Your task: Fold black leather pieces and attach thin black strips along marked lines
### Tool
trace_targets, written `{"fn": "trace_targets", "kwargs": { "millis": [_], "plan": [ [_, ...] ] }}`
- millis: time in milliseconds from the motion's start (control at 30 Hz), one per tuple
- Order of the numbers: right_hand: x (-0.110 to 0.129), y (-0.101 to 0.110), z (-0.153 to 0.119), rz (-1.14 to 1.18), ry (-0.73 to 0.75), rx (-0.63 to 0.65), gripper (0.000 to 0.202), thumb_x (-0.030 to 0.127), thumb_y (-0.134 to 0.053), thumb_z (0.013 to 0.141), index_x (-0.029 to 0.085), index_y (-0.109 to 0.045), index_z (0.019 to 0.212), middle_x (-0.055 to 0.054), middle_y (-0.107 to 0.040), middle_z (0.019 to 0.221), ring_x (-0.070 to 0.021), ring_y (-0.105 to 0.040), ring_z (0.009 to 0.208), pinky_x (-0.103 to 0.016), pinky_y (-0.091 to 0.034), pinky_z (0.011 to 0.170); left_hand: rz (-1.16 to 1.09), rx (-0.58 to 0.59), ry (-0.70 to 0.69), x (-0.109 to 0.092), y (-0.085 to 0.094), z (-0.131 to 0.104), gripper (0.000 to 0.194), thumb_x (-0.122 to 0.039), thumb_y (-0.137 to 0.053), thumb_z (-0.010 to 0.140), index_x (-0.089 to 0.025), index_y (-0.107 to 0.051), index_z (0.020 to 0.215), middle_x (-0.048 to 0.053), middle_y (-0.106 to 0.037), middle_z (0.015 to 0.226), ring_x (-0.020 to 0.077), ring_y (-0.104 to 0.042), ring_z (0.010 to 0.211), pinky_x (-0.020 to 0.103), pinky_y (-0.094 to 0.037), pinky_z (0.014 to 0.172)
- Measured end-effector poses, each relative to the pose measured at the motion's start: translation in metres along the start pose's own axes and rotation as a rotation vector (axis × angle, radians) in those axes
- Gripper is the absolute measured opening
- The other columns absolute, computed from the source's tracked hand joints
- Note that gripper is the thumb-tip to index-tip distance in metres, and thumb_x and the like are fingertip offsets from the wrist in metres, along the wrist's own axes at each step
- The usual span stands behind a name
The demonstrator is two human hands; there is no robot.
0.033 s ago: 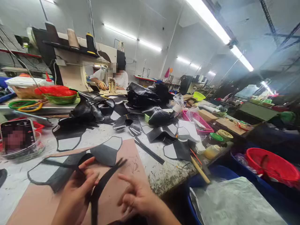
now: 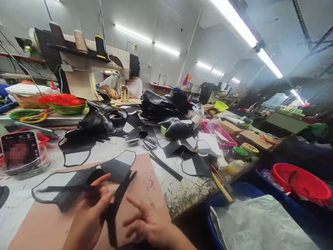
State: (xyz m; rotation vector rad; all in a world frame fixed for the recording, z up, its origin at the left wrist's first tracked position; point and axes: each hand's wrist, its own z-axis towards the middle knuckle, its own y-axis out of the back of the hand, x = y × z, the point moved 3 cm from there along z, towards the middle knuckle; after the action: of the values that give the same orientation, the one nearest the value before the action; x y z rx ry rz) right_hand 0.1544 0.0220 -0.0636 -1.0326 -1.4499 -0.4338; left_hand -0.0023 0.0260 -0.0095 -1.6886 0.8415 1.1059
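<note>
Bright overall: overhead tube lights point(image 2: 234, 22) blew out to white, with haze around them at upper right. Far right side fell dim and murky. Glossy black pieces point(image 2: 104, 119) caught highlights. Left hand point(image 2: 91, 208), right hand point(image 2: 148, 220) and dark strip point(image 2: 111, 225) showed blur. Wide-angle stretch skewed the edges. Mosaic covered the phone screen point(image 2: 19, 149).

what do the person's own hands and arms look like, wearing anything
Both the left hand and right hand are bare, without gloves. No sleeve shows on the visible part of either forearm, and I see no watch or bracelet. The fingers are blurred, so small details can't be made out.
</note>
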Motion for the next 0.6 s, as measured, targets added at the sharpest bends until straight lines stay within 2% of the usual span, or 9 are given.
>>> {"fn": "trace_targets", "kwargs": {
  "millis": [67, 133, 200, 267, 333, 467, 600],
  "plan": [
    [-0.002, -0.011, 0.007, 0.076, 0.109, -0.148, 0.072, 0.068, -0.065, 0.057, 0.024, -0.056, 0.114, -0.004, -0.059, 0.092, -0.0132, -0.057, 0.073, -0.032, -0.045, 0.072, 0.093, 0.099, -0.025, 0.012, -0.009, -0.008, 0.048, -0.042, -0.077, 0.052, -0.022, -0.060, 0.092, -0.007, -0.046, 0.053, 0.0097, -0.045, 0.052, 0.018, -0.039, 0.047],
    [-0.004, -0.016, 0.014, 0.169, 0.173, -0.320, 0.061, 0.063, -0.069, 0.055, 0.018, -0.062, 0.094, -0.004, -0.060, 0.087, -0.0146, -0.057, 0.073, -0.031, -0.045, 0.073, 0.194, 0.156, -0.067, 0.021, -0.015, -0.017, 0.039, -0.044, -0.073, 0.057, -0.021, -0.061, 0.087, -0.006, -0.047, 0.054, 0.0114, -0.045, 0.054, 0.021, -0.039, 0.049],
    [-0.005, -0.014, 0.019, 0.265, 0.202, -0.502, 0.045, 0.048, -0.077, 0.051, 0.017, -0.058, 0.078, 0.000, -0.058, 0.072, -0.0142, -0.055, 0.067, -0.028, -0.044, 0.067, 0.280, 0.176, -0.145, 0.026, -0.015, -0.027, 0.030, -0.042, -0.070, 0.061, -0.022, -0.061, 0.081, -0.004, -0.047, 0.057, 0.0129, -0.045, 0.057, 0.023, -0.040, 0.054],
    [-0.003, -0.006, 0.020, 0.326, 0.261, -0.675, 0.041, 0.033, -0.079, 0.048, 0.019, -0.051, 0.074, 0.004, -0.055, 0.064, -0.0123, -0.053, 0.062, -0.025, -0.043, 0.063, 0.330, 0.193, -0.231, 0.026, -0.013, -0.033, 0.024, -0.043, -0.066, 0.064, -0.023, -0.061, 0.076, -0.003, -0.050, 0.061, 0.0140, -0.046, 0.059, 0.025, -0.040, 0.057],
    [0.002, 0.007, 0.016, 0.359, 0.335, -0.795, 0.044, 0.029, -0.076, 0.051, 0.022, -0.043, 0.079, 0.006, -0.055, 0.064, -0.0116, -0.053, 0.061, -0.025, -0.043, 0.063, 0.358, 0.230, -0.268, 0.024, -0.008, -0.034, 0.024, -0.046, -0.062, 0.067, -0.023, -0.060, 0.071, -0.002, -0.052, 0.062, 0.0145, -0.045, 0.058, 0.026, -0.039, 0.056],
    [0.019, 0.038, -0.003, 0.320, 0.451, -0.960, 0.052, 0.028, -0.071, 0.058, 0.024, -0.037, 0.097, 0.007, -0.056, 0.066, -0.0133, -0.058, 0.064, -0.028, -0.046, 0.066, 0.390, 0.318, -0.235, 0.024, 0.003, -0.026, 0.028, -0.050, -0.060, 0.067, -0.022, -0.057, 0.064, 0.000, -0.053, 0.060, 0.0165, -0.047, 0.060, 0.026, -0.040, 0.056],
    [0.034, 0.054, -0.017, 0.075, 0.478, -1.040, 0.084, 0.026, -0.070, 0.060, 0.022, -0.024, 0.130, 0.010, -0.048, 0.056, -0.0123, -0.054, 0.056, -0.027, -0.047, 0.062, 0.381, 0.446, -0.176, 0.030, 0.007, -0.023, 0.028, -0.049, -0.060, 0.065, -0.022, -0.055, 0.060, 0.001, -0.053, 0.058, 0.0182, -0.049, 0.061, 0.028, -0.043, 0.057]
  ]
}}
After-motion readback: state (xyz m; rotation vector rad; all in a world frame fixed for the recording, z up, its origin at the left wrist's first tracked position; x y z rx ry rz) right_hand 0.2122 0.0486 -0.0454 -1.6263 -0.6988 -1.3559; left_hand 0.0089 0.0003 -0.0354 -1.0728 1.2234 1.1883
